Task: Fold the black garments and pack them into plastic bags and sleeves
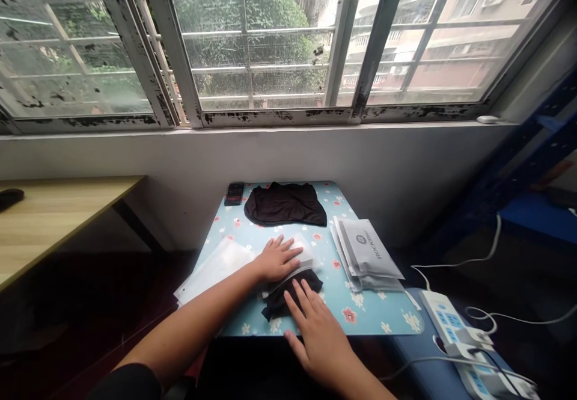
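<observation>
My left hand [278, 260] lies flat with fingers spread on a frosted plastic bag [311, 255] at the middle of the small table. Just in front of it is a bunched black cloth [279, 302], partly under or beside the bag; I cannot tell how far it goes in. My right hand [315, 328] is open, its fingertips over the near edge of the black cloth. A second black cloth piece [286, 204] lies spread out at the table's far side. More translucent bags [220, 267] lie partly beneath my left forearm.
A stack of packed grey-white bags [372, 249] sits at the table's right. Small dark packets [234, 193] lie at the far left corner. Right of the flowered table [349, 314] are a power strip [451, 328] and loose cables. A wooden desk [67, 213] stands left.
</observation>
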Action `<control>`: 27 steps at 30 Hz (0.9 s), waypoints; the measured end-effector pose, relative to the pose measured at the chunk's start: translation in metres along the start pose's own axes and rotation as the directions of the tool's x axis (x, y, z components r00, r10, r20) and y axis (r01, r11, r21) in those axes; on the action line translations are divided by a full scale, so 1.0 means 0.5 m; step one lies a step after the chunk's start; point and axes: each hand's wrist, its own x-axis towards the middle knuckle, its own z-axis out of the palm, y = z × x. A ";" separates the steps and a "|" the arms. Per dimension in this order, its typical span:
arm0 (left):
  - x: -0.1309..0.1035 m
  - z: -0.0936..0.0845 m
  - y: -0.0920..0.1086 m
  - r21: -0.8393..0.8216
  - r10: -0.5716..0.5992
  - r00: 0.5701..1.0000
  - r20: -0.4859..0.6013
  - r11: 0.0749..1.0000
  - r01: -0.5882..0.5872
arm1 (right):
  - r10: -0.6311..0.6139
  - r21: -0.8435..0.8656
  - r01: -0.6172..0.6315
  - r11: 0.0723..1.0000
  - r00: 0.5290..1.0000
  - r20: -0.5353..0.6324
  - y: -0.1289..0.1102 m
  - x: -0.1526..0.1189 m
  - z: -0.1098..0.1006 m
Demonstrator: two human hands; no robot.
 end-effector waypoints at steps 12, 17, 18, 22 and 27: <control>-0.001 -0.033 0.004 -0.023 0.027 0.999 0.024 0.999 -0.027 | -0.017 -0.079 0.014 0.997 0.999 -0.039 0.009 0.154 -0.036; 0.007 -0.038 -0.004 -0.004 -0.013 1.000 0.026 1.000 0.013 | -0.035 -0.081 0.030 0.996 0.997 -0.068 0.010 0.158 -0.037; 0.007 -0.037 -0.007 0.000 -0.009 1.000 0.022 1.000 0.009 | -0.031 -0.081 0.025 0.996 0.996 -0.079 0.010 0.149 -0.031; 0.004 -0.034 -0.011 -0.003 0.001 1.000 0.018 1.000 -0.001 | 0.067 -0.067 -0.077 0.995 0.988 -0.136 0.008 0.098 -0.001; 0.003 -0.031 0.002 0.003 0.005 1.000 0.008 1.000 -0.005 | 0.144 -0.056 -0.149 0.987 0.987 -0.076 -0.001 0.075 0.010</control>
